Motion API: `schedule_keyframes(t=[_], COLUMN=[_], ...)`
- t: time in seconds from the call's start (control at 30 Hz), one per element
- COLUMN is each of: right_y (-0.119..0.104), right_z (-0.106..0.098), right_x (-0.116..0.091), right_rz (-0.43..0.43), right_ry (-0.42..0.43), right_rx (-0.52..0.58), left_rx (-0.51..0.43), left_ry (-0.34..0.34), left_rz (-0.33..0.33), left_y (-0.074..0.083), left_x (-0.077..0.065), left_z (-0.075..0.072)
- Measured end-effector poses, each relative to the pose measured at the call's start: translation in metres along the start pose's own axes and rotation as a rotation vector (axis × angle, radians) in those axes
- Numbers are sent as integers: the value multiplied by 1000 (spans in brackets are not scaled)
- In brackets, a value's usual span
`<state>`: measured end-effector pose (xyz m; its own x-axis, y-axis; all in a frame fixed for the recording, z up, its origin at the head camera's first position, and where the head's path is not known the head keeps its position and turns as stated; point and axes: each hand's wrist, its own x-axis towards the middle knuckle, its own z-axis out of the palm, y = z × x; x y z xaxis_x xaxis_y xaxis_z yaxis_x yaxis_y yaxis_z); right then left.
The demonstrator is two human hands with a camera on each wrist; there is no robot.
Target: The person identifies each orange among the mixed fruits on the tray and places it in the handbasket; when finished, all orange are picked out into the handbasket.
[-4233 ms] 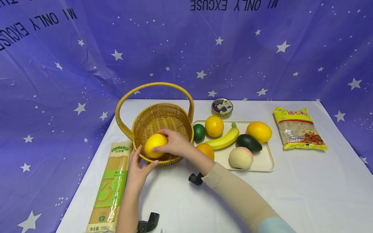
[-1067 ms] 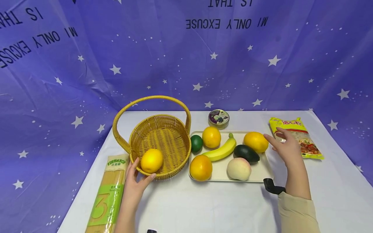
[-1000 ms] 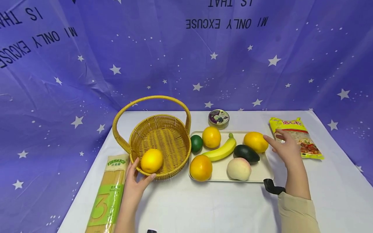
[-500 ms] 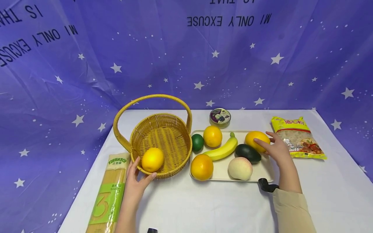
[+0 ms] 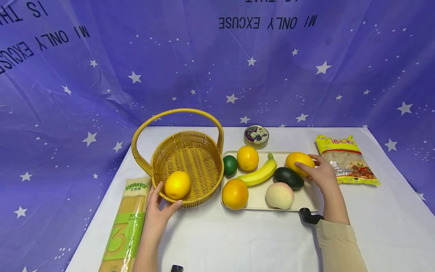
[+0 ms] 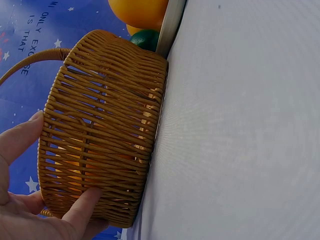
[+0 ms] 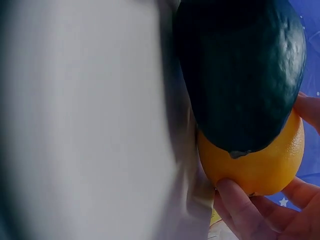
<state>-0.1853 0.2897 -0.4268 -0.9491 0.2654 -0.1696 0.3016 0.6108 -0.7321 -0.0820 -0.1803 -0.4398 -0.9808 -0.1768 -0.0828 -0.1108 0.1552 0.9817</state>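
Observation:
In the head view my left hand (image 5: 158, 213) holds the near left rim of a round wicker basket (image 5: 192, 162) with a tall handle. The left wrist view shows that hand's fingers (image 6: 82, 212) against the basket's woven side. Inside the basket lies a round orange-yellow fruit (image 5: 177, 185). On the right my right hand (image 5: 324, 175) grips a yellow oval fruit (image 5: 299, 161) at the tray's far right, thumb and fingers on either side. Close up in the right wrist view, a dark green avocado (image 7: 240, 75) covers part of that fruit.
A cream tray (image 5: 256, 204) also bears a banana (image 5: 259, 174), oranges (image 5: 235, 194), a peach (image 5: 279, 195) and a green fruit (image 5: 230, 165). Behind it stands a round tin (image 5: 256, 136). Spaghetti (image 5: 124, 230) lies at left, a yellow pasta bag (image 5: 346, 160) at right.
My right hand has let go of the round orange-yellow fruit in the basket, moved right to the tray and taken hold of the yellow oval fruit. The left hand stays at the basket.

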Motion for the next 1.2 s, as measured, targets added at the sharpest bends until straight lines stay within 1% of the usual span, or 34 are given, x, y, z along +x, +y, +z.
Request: schedule_keyframes(t=[0.2,0.33,0.5,0.67,0.87,1.0,1.07,1.2], right_y=[-1,-7,-24,-43,-65,-79,-86,-101], right_z=[-2,-6,-9,-5,10,22,27,38], right_x=[-1,-2,-9,-23,-33,-37,-40,-47], right_rz=[-1,-42,-83,-134,-233,-296,-323,-351], right_ry=[14,25,33,34,-28,-73,-99,-148], right_rx=[40,88,164,198,296,338,351,334], left_rx=[9,9,3,-1,-4,-7,-7,-10], left_ry=[3,10,11,5,0,-4,-4,-3], left_rz=[-7,-8,-25,-27,-21,-19,-18,-16], left_y=[-1,0,1,1,0,0,-1,-1], left_x=[0,0,0,0,0,1,1,1], left_z=[0,0,0,1,0,0,0,0])
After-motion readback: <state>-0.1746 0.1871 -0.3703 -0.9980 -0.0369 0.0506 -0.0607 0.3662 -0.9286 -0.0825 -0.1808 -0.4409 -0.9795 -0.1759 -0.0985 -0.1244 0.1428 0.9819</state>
